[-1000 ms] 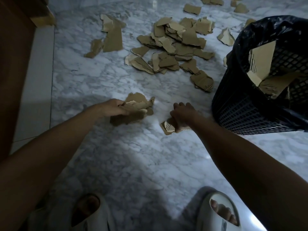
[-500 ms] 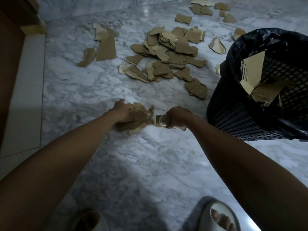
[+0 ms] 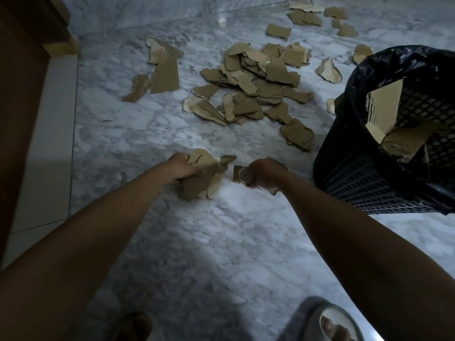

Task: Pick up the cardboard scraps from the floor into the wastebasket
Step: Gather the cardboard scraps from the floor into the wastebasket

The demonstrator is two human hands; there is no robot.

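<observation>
Cardboard in both fists now: the left hand [image 3: 183, 166] grips a fat bundle of scraps [image 3: 202, 175], torn edges sticking out below and beyond the knuckles, while the right hand [image 3: 267, 174] is curled tight round a smaller wad [image 3: 243, 174]. Both loads sit low over the marble floor [image 3: 221, 242], just left of the wastebasket [image 3: 369, 188], hands close but not touching.

Risk here, I'd say, is the left bundle. It's loose and layered, and pieces could slide out on the way to the rim. The basket already has big sheets [image 3: 384, 114] propped across its mouth, so a careless drop might bounce scraps back out.

Both arms reach forward and down, nearly straight, wrists bent over the catch. Beyond the basket's left side the main pile [image 3: 256, 87] still lies scattered, plenty left.
</observation>
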